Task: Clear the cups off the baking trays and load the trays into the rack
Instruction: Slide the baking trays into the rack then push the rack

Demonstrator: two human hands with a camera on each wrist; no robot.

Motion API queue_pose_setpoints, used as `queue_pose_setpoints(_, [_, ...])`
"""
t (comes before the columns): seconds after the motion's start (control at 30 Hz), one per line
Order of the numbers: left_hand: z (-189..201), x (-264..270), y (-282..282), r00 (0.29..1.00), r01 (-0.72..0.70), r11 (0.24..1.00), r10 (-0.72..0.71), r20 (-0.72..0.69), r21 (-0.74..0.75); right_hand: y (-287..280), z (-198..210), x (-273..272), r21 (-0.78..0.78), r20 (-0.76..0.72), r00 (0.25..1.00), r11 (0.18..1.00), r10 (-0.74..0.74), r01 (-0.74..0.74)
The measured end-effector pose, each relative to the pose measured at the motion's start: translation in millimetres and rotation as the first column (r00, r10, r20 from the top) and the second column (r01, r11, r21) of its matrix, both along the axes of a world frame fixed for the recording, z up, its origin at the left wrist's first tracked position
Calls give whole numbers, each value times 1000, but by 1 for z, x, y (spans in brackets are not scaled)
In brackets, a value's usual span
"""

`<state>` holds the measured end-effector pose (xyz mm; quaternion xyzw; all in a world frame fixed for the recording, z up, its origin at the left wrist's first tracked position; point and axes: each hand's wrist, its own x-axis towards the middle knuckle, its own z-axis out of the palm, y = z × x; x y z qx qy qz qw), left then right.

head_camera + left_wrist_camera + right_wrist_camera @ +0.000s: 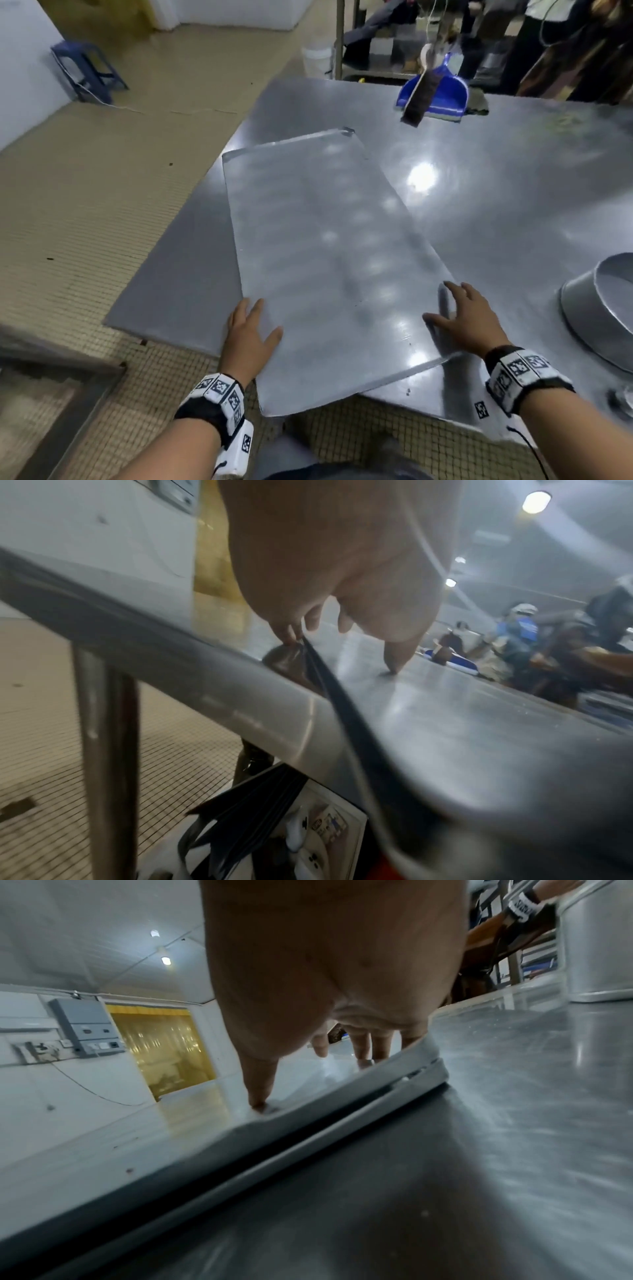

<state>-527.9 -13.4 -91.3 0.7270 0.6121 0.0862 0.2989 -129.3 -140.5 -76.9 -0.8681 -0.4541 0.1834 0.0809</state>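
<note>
A bare metal baking tray [325, 257] lies askew on the steel table [513, 188], its near end hanging over the table's front edge. The corner of a second tray [347, 131] shows under its far end, and the right wrist view shows that lower rim [308, 1139] below the top tray [103, 1137]. My left hand [257, 325] rests on the tray's near left edge, thumb on top [394, 664] and fingertips at the rim. My right hand [459, 311] lies spread on the near right edge, thumb pressing the surface [260, 1102]. No cups are in view.
A round metal pan [603, 308] sits on the table to my right. A blue dustpan with a brush [435, 92] lies at the table's far edge. A blue stool [85, 72] stands by the left wall, and people stand at the back right.
</note>
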Motion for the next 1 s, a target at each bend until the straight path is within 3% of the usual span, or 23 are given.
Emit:
queue_pose_setpoints(0.27, [12, 8, -65, 956, -290, 953, 292, 5, -89, 7, -5, 28, 94, -95, 995, 996, 21, -12])
queue_pose_setpoints(0.5, [9, 13, -81, 909, -410, 905, 415, 32, -114, 16, -14, 35, 152, -250, 968, 986, -23, 63])
queue_pose_setpoints(0.77, [-4, 16, -76, 876, -467, 869, 480, 52, -161, 10, -14, 41, 152, -293, 956, 987, -12, 59])
queue_pose_setpoints(1.0, [0, -3, -84, 890, -398, 904, 422, 173, -157, -9, -9, 39, 152, -367, 930, 986, -2, 62])
